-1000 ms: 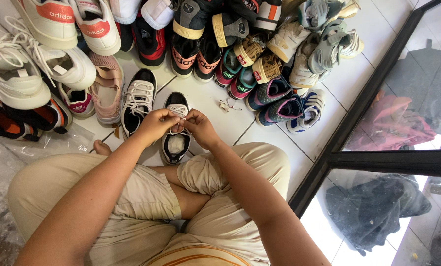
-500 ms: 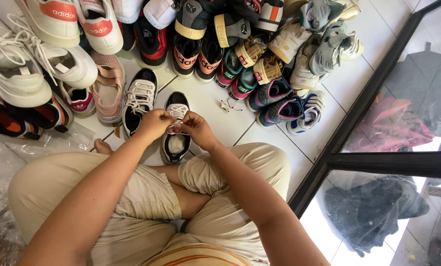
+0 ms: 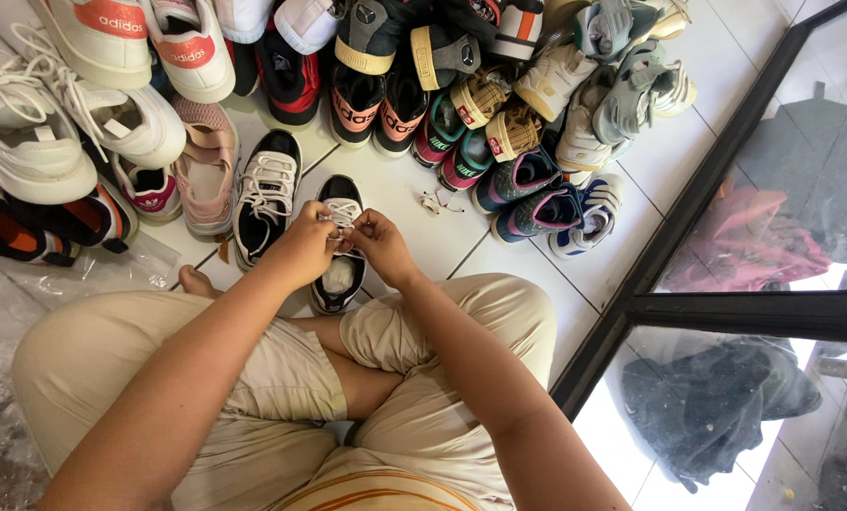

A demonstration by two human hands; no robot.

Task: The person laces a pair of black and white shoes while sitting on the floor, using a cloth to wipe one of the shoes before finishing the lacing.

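Both hands, left and right, pinch the white laces of a small black shoe; white-toed, white inside, it lies on the tiled floor before crossed legs, just beside its mate.

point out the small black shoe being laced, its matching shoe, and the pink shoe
small black shoe [image 3: 338, 274], head view, white-stuffed opening
matching black shoe [image 3: 267, 189], head view, white laces
pink shoe [image 3: 208, 175], head view, upper
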